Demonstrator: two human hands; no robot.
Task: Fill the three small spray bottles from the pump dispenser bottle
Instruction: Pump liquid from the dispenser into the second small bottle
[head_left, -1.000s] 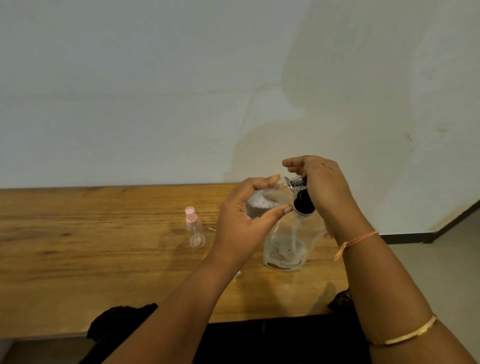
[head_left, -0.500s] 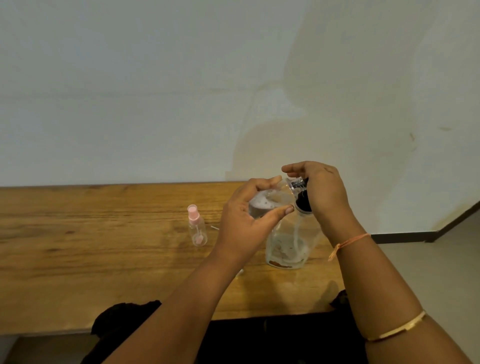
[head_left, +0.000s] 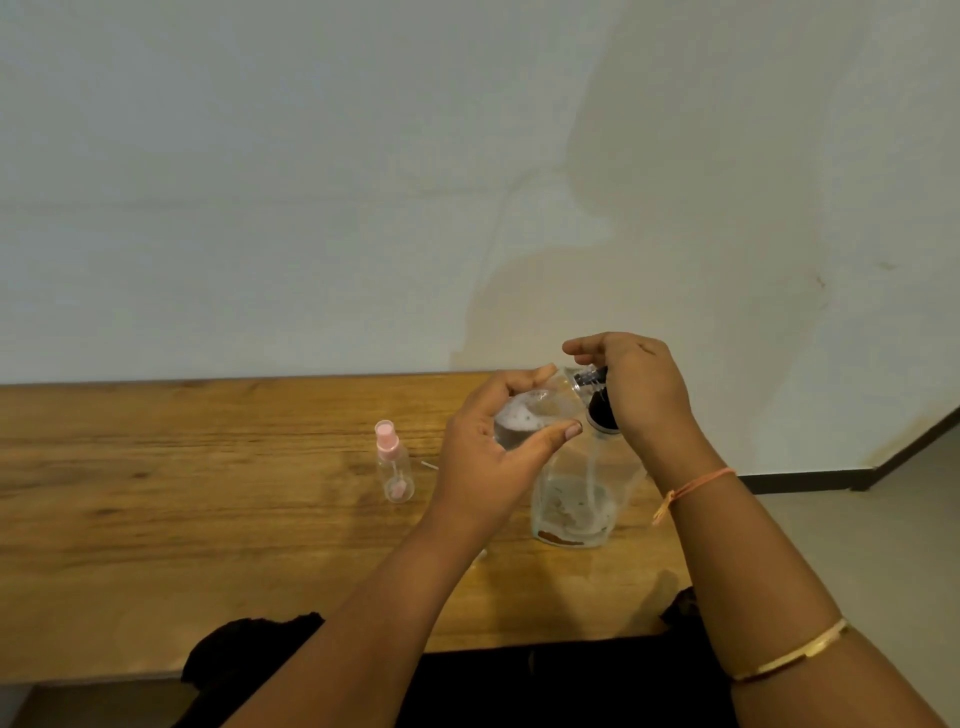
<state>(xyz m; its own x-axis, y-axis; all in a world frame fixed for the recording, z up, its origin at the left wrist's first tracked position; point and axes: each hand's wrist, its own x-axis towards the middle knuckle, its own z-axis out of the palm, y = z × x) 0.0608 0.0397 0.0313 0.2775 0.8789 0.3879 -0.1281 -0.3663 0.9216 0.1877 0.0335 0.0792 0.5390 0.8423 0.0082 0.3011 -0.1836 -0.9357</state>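
Note:
A clear pump dispenser bottle (head_left: 574, 506) with a black collar stands on the wooden table (head_left: 208, 499), a little liquid at its bottom. My right hand (head_left: 636, 389) rests on top of its pump head, fingers bent over it. My left hand (head_left: 493, 457) holds a small clear spray bottle (head_left: 530, 418), uncapped and tilted, its mouth up against the pump nozzle; foamy liquid sits inside it. A second small spray bottle (head_left: 395, 467) with a pink cap stands upright on the table to the left. A third small bottle is not visible.
The table runs along a white wall, and its right end stops just past the dispenser, with floor (head_left: 857, 545) beyond. The near table edge is close to my body, where dark clothing (head_left: 519, 686) shows. A small thin white piece (head_left: 430, 464) lies by the pink-capped bottle.
Both hands and the bottles stay in the same hold; the view has only shifted slightly. The foamy liquid in the small tilted bottle looks much the same.

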